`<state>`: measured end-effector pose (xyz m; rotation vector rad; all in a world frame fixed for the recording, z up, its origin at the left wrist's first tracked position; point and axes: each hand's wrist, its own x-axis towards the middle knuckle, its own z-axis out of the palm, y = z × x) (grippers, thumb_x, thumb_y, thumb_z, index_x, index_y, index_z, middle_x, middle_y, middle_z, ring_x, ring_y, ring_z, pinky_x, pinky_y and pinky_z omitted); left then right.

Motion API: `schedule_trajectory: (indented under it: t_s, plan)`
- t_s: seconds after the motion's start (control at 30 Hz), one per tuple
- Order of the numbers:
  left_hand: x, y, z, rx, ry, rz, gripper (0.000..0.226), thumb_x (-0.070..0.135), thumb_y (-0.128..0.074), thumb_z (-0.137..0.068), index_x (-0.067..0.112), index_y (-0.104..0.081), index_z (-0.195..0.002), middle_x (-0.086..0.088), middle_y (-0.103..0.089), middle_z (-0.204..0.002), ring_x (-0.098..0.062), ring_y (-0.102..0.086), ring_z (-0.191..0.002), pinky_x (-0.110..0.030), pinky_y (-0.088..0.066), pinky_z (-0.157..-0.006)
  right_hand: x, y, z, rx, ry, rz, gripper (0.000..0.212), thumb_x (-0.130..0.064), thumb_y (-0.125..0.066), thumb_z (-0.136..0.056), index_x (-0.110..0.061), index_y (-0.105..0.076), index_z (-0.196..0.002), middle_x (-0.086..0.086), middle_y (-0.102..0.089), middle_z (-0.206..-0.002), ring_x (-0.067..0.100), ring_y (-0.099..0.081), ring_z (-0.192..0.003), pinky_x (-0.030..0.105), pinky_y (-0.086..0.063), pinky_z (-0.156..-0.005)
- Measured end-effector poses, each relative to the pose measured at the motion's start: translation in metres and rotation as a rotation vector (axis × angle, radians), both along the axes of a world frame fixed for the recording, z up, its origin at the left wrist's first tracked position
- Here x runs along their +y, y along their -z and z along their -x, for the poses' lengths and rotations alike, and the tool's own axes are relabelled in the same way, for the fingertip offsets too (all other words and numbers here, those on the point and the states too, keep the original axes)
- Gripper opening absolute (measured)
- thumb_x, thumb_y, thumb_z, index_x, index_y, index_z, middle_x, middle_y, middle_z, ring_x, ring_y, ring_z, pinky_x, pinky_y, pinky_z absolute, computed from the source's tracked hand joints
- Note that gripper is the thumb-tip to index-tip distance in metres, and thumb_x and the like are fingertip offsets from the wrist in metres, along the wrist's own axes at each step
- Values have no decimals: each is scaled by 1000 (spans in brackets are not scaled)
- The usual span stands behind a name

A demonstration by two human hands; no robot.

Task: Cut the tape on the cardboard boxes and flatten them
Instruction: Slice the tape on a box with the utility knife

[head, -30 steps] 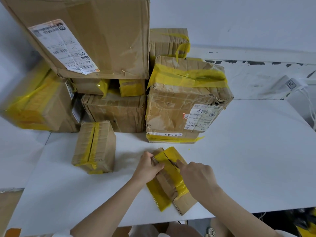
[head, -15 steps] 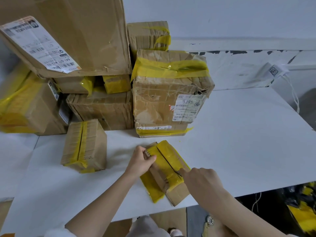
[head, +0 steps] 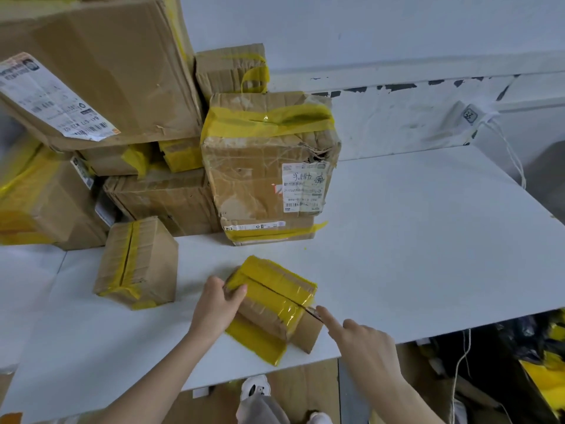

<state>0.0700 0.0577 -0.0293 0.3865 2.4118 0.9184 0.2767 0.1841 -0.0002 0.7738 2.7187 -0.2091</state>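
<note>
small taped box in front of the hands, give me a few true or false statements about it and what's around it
1. The left hand grips the small box at its far-left end. True.
2. The tape on this box is blue. False: it is yellow.
3. The right hand holds a blade at the box's near-right end. True.
4. The box sits on the floor. False: it sits on the white table.
5. Nothing stands behind it. False: taped boxes, among them a big box with a label, are stacked there.
</note>
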Motion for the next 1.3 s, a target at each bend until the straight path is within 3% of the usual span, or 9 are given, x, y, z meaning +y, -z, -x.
schedule_trajectory:
  t_s: [0.07, 0.17, 0.33, 0.47, 0.53, 0.63, 0.77, 0.87, 1.3]
  plan:
    - [-18, -2, -10, 35, 12, 63, 35, 36, -60, -89, 6, -44, -84, -9, -44, -80, -24, -49, -69, -41, -40, -64, 10, -3, 8, 64, -29, -21, 85, 5, -50, -80, -43, -19, -144, -1, -17, -65, 20, -35, -58, 24, -18, -42]
    - [-35, -9, -16, 440, 129, 236, 61, 25, -65, -86, 1, -37, -135, -18, -45, -122, -36, -47, -111, -46, -43, -85, 20, -14, 26, 148, -173, -105, 86, 1, -83, -27, -34, -71, -104, -1, -19, -58, 13, -21, -39, 17, -12, -36]
    - [-12, -19, 11, 669, 648, 207, 56, 36, -24, -95, 17, -26, -148, 7, -20, -154, -13, -8, -144, -34, -3, -116, 26, 0, 51, 185, -307, -58, 87, 5, -59, -29, -36, -70, -105, -4, -22, -59, 12, -25, -36, 19, -10, -36]
    - [-13, 3, 23, 626, 602, 416, 56, 49, -5, -96, 33, -24, -146, 16, -29, -148, -6, -18, -140, -36, -17, -112, 26, 32, 48, 295, -226, 84, 88, -2, -84, -22, -37, -71, -102, -7, -34, -48, 9, -36, -29, 19, -11, -31]
    - [-17, 9, 20, 627, 491, 442, 53, 47, -6, -96, 35, -30, -142, 17, -36, -140, -7, -27, -132, -36, -32, -101, 22, 39, 41, 302, -148, 249, 79, -16, -92, -44, -39, -62, -114, -9, -47, -52, 8, -45, -35, 19, -21, -31]
    - [-17, 14, 17, 610, 365, 513, 63, 46, 5, -95, 25, -33, -140, 6, -40, -139, -16, -34, -125, -34, -33, -98, 23, 57, 32, 324, 56, 391, 40, -28, -43, -99, -43, -35, -135, -12, -52, -76, 10, -51, -64, 23, -35, -52]
    - [-14, 9, 10, 671, 273, 659, 72, 49, 8, -83, 24, -46, -124, 3, -54, -121, -22, -45, -110, -41, -31, -94, 21, 52, 55, 466, 203, 659, 23, -30, -33, -101, -35, -55, -103, -11, -40, -57, 14, -40, -56, 30, -35, -55]
    - [-13, 7, 4, 679, 227, 536, 71, 48, -4, -84, 13, -62, -105, -7, -65, -98, -31, -54, -93, -45, -36, -84, 15, 38, 79, 448, 210, 689, 30, -31, -33, -101, -33, -41, -72, -8, -40, -58, 16, -40, -57, 30, -34, -52]
    - [-18, 11, 2, 632, 96, 274, 44, 25, -28, -88, 3, -63, -104, -12, -66, -97, -34, -57, -93, -44, -41, -79, 10, 27, 104, 258, 198, 580, 33, -38, -28, -102, -24, -57, -111, 2, -47, -81, 24, -45, -74, 28, -35, -63]
